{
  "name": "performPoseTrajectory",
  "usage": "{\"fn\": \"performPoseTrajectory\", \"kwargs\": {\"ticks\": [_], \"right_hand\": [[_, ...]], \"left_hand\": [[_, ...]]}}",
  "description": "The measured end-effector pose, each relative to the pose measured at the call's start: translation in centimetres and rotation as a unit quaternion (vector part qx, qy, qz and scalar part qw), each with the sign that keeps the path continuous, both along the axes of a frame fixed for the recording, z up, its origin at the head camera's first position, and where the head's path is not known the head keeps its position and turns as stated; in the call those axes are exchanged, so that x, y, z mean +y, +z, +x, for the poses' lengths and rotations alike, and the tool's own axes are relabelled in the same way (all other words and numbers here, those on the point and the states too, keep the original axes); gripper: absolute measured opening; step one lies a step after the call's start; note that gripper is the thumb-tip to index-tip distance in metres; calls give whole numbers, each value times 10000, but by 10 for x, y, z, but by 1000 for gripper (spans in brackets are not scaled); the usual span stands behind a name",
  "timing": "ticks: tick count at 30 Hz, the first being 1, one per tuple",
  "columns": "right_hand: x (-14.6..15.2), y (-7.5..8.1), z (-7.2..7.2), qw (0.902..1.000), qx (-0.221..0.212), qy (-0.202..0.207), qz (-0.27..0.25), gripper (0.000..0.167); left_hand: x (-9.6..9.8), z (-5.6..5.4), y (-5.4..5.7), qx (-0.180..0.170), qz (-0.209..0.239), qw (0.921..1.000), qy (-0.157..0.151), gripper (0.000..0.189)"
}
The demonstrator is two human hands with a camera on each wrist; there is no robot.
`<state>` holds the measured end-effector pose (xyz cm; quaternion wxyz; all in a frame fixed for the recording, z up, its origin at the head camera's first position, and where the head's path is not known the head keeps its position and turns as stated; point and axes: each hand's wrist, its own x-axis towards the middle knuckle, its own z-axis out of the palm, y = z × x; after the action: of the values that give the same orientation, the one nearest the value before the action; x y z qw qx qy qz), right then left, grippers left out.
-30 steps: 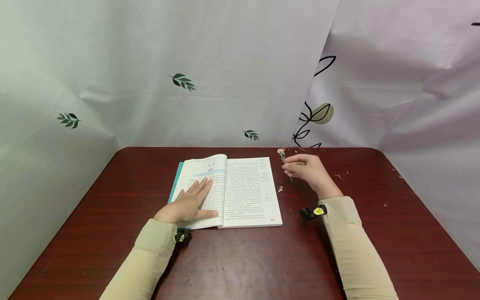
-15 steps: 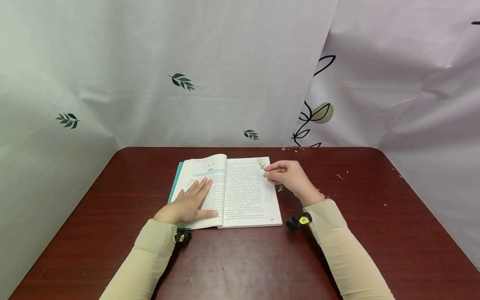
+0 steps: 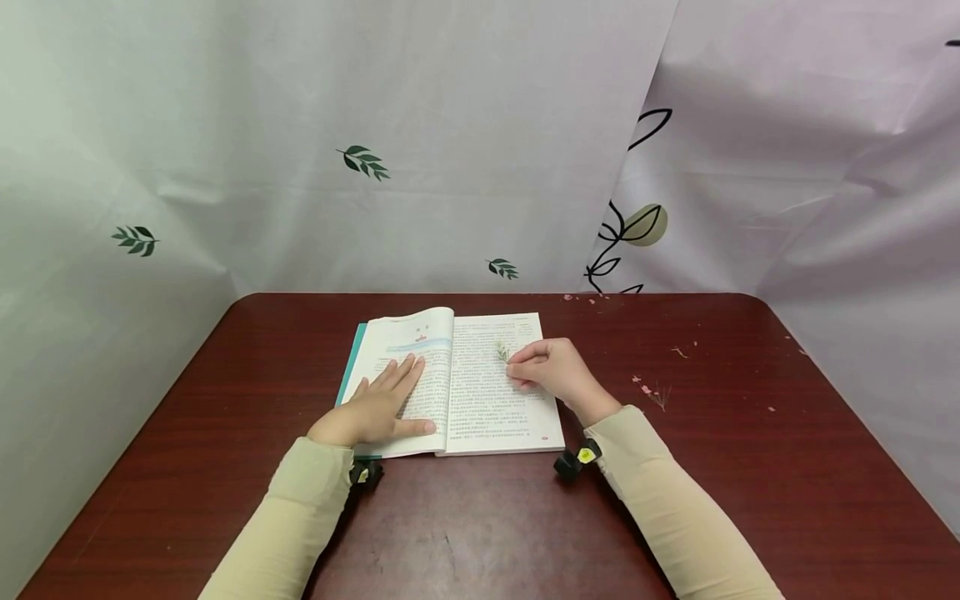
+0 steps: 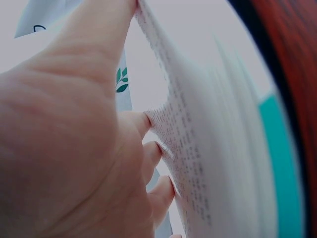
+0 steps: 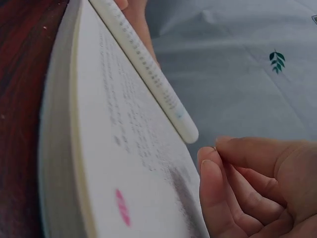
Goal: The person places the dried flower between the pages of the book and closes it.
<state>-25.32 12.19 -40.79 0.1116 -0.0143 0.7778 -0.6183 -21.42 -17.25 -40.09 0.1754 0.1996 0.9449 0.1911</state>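
An open book (image 3: 480, 425) with printed pages and a teal cover edge (image 4: 278, 158) lies on the table. My left hand (image 3: 373, 412) rests on its left page with fingers spread straight; in the left wrist view the fingertips (image 4: 166, 191) touch the text. Over the right page, my right hand (image 3: 558, 371) pinches a small flower sprig (image 3: 502, 353) between thumb and fingers. The sprig's head leans up and left. In the right wrist view the pinching fingers (image 5: 213, 173) appear beside the page, and the sprig is barely visible there.
On the dark red table (image 3: 480, 533), pink petals (image 3: 641, 386) and a thin twig (image 3: 661, 396) lie right of the right hand. A curled stem bit (image 3: 679, 352) sits farther back. A pale curtain (image 3: 465, 167) with leaf prints hangs behind the table.
My right hand has moved left with the sprig, from the table right of the book to over the right page. The left hand has stayed on the left page.
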Motion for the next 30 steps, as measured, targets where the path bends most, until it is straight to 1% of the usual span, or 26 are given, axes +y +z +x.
{"fn": "performPoseTrajectory", "kwargs": {"ticks": [6, 12, 17, 26, 30], "right_hand": [[-6, -4, 3, 9999, -159, -32, -50, 8], [-8, -7, 5, 9997, -158, -113, 141, 8], [-8, -9, 4, 9995, -77, -120, 290, 11], [-8, -9, 5, 9991, -7, 14, 419, 13], [-6, -7, 4, 9977, 203, 85, 636, 10]], "left_hand": [[0, 0, 1, -5, -16, 10000, -4, 104], [1, -1, 0, 14, -13, 10000, -10, 104], [1, -2, -1, -16, -29, 10000, 17, 105], [0, -1, 0, -7, -51, 10000, 9, 104], [0, -1, -1, -2, -58, 10000, 3, 105]]}}
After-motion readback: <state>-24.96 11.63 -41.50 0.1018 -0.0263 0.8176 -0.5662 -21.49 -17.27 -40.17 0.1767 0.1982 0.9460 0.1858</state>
